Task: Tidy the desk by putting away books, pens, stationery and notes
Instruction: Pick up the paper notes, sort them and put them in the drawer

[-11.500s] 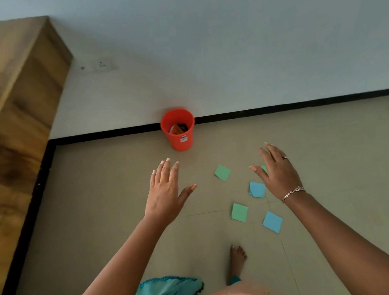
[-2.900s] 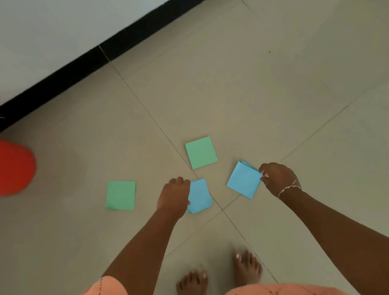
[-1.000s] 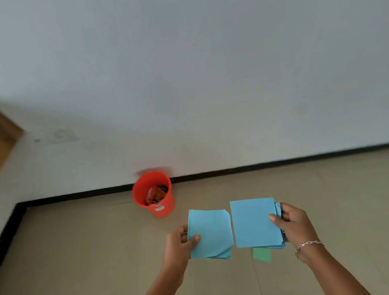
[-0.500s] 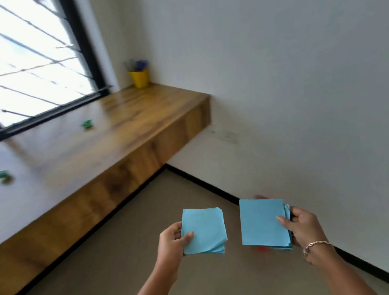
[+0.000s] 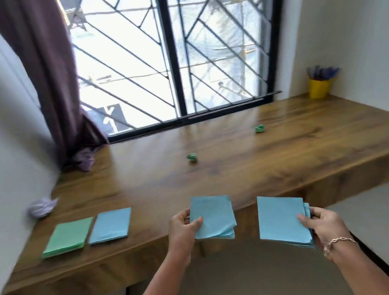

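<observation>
The view has swung from the wall to the long wooden bench (image 5: 238,166) under the window. The left hand (image 5: 185,227) grips one small stack of blue square notes (image 5: 212,215) and the right hand (image 5: 324,225) another blue paper stack (image 5: 280,220), both held at the bench's front edge.

The wooden counter (image 5: 227,175) carries green (image 5: 68,237) and blue note stacks (image 5: 110,225) at 8 o'clock, a yellow cup (image 5: 319,88) at 2 o'clock

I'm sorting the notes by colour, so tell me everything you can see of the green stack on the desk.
The green stack of notes is a pile of square, light green paper sheets, lying flat near the front left edge of the wooden desk. Its edges are roughly aligned, the layers showing along the front. A blue stack of notes lies just to its right, side by side with it. No hand touches it.
</observation>
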A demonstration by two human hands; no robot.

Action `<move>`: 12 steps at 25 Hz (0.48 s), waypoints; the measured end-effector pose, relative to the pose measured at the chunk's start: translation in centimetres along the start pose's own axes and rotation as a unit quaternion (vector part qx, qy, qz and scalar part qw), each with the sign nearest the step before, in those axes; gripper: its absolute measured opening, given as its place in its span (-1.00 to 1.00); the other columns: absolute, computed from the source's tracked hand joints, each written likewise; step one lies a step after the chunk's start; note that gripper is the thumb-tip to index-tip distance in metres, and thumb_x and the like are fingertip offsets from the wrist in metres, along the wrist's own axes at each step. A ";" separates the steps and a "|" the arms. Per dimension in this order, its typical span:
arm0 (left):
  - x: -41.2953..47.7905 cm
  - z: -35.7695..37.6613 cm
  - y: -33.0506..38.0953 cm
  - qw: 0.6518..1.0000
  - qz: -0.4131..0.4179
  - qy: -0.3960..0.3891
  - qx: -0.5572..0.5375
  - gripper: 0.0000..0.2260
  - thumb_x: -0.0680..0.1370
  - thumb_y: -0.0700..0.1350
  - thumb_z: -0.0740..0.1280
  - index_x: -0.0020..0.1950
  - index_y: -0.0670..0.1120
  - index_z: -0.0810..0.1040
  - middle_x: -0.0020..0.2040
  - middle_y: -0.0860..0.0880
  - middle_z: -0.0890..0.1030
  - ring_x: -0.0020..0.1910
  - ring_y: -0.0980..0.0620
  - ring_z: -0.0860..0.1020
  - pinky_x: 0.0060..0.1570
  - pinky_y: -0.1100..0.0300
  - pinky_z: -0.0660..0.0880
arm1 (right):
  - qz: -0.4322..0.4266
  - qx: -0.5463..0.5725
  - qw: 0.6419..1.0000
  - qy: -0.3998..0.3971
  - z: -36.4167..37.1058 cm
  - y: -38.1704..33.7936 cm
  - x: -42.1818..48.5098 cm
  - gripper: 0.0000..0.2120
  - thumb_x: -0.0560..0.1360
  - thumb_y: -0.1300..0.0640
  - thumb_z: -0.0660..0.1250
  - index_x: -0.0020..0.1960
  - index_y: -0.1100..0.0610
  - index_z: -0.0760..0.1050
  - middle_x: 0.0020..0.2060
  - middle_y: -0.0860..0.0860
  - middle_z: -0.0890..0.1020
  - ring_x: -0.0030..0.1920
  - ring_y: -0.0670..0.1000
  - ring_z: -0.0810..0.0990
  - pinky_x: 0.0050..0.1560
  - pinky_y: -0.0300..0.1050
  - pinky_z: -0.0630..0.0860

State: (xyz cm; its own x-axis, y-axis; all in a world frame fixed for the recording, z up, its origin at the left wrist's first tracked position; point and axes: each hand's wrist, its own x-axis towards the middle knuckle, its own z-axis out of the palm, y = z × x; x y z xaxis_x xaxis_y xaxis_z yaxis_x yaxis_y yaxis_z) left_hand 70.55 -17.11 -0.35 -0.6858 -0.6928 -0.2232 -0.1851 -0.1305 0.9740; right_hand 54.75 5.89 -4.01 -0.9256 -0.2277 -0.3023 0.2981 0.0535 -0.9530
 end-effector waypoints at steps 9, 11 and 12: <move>7.6 -10.4 -0.9 0.983 -0.053 0.168 0.056 -0.67 0.50 -0.34 0.32 0.26 -0.31 0.46 0.12 -0.24 0.59 0.04 -0.14 0.59 0.12 -0.01 0.53 | 0.024 -0.081 0.988 -0.132 18.0 -1.9 4.7 -0.88 0.45 0.46 0.26 -0.14 0.28 0.46 -0.32 0.13 0.55 -0.56 -0.02 0.57 -0.58 -0.27 0.52; 9.0 -11.3 -1.1 0.978 -0.070 0.188 0.061 -0.64 0.49 -0.33 0.33 0.29 -0.30 0.46 0.13 -0.23 0.59 0.06 -0.14 0.59 0.11 0.02 0.53 | 0.023 -0.086 0.985 -0.145 20.6 -1.7 5.9 -0.90 0.44 0.46 0.27 -0.14 0.30 0.48 -0.31 0.15 0.57 -0.54 0.00 0.59 -0.46 -0.17 0.58; 9.7 -11.6 -1.2 0.976 -0.077 0.196 0.061 -0.64 0.49 -0.33 0.33 0.29 -0.29 0.45 0.14 -0.22 0.59 0.06 -0.13 0.59 0.10 0.04 0.53 | 0.026 -0.087 0.984 -0.151 21.6 -1.6 6.6 -0.91 0.44 0.46 0.28 -0.11 0.33 0.49 -0.31 0.17 0.57 -0.48 0.05 0.60 -0.34 -0.07 0.61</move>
State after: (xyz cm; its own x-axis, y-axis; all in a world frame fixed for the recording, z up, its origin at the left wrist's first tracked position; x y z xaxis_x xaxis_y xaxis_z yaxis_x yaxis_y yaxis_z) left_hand 72.25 -31.88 -3.26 -0.3254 -0.8929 -0.3112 -0.3638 -0.1856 0.9128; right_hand 53.23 -16.73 -4.04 -0.7907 -0.4981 -0.3561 0.2739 0.2324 -0.9333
